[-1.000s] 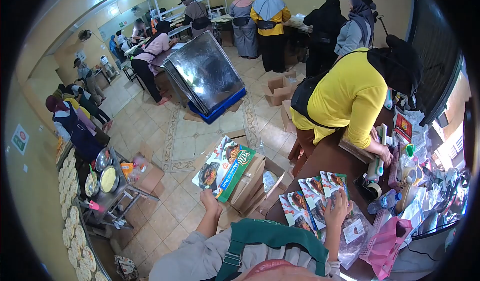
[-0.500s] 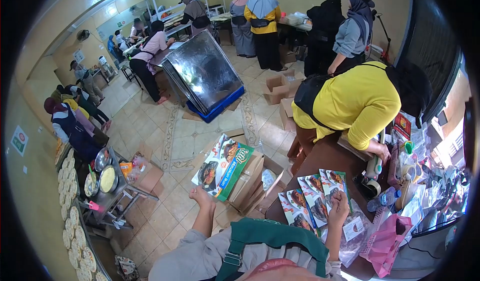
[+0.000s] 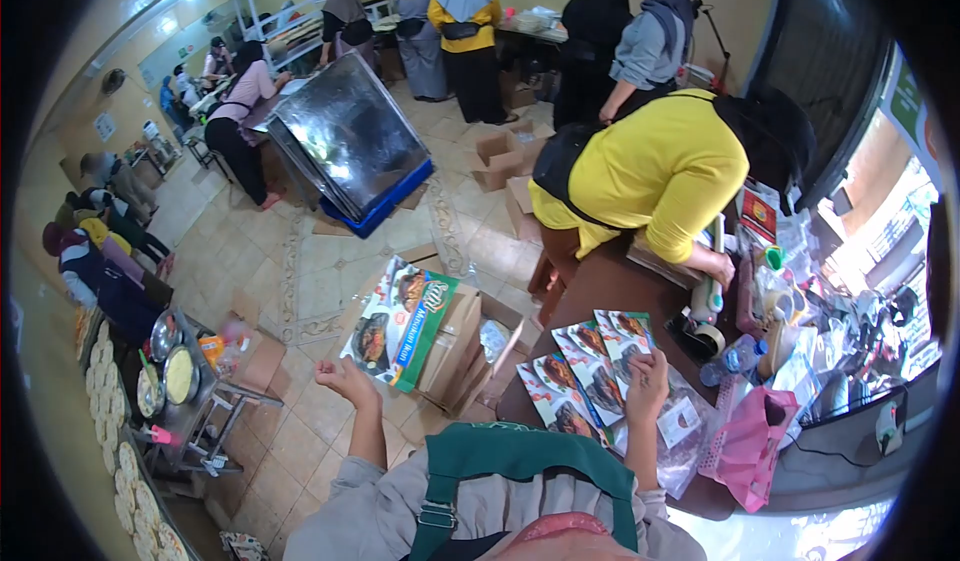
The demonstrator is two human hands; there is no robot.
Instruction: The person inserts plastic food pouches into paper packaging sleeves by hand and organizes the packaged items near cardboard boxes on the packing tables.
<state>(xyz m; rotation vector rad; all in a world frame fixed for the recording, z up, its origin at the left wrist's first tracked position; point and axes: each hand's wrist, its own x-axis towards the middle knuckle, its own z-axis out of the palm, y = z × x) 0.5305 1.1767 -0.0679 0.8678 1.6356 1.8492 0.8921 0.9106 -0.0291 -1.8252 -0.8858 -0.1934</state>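
My left hand is open with fingers slightly bent, just beside the lower left corner of a printed food pack. That pack has a green and blue band and fish pictures, and lies across an open cardboard carton. My right hand is closed at the right edge of a similar printed pack on the brown table; the fingers seem to pinch it. Two more packs, a middle one and a left one, lie fanned beside it. Clear plastic lies near my right wrist.
A person in yellow leans over the brown table. A tape dispenser, water bottle and pink bag crowd its right side. Stacked metal trays stand ahead; a metal side table is at left.
The view has shifted, moving everything left and up in the picture. My left hand has drawn slightly away from the pack on the carton. My right hand stays at the pack's edge.
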